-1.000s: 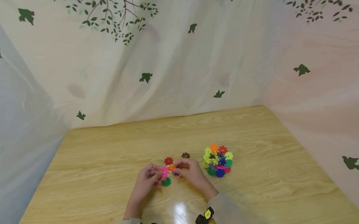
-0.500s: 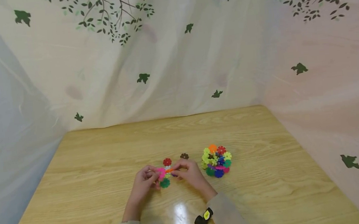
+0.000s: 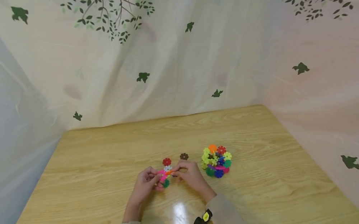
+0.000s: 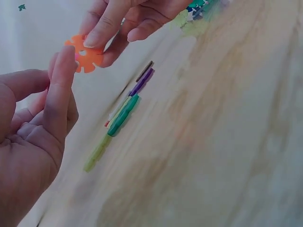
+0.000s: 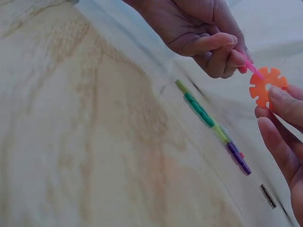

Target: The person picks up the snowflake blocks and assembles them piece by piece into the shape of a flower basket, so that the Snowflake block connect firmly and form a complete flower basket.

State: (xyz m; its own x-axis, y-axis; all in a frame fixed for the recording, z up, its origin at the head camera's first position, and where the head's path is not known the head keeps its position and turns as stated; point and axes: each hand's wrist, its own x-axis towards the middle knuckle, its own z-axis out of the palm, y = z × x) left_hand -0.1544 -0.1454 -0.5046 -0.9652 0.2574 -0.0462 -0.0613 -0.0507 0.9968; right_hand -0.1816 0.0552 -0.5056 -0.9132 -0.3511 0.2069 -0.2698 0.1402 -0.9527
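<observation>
My left hand (image 3: 145,184) pinches a bright pink notched disc (image 5: 249,65), seen nearly edge-on in the right wrist view. Thumb and fingers of my right hand (image 3: 191,175) pinch an orange notched disc (image 4: 87,62). The pink disc's edge meets the orange one at its slotted rim, the two set at an angle to each other. In the left wrist view the left fingers hide most of the pink disc. Below the hands, flat on the table, lie a green disc (image 5: 199,109), a purple disc (image 5: 238,158) and a yellow-green disc (image 4: 97,153).
Beyond the hands a red disc (image 3: 166,162), a white disc (image 3: 167,168) and a brown disc (image 3: 184,156) lie on the wooden table (image 3: 271,189). Right of the right hand sits a multicoloured cluster of discs (image 3: 218,173). A printed curtain (image 3: 174,54) hangs behind.
The orange disc has turned from showing its face to nearly edge-on in the head view. The pink disc has tilted and dipped slightly. Both hands keep their hold, close together.
</observation>
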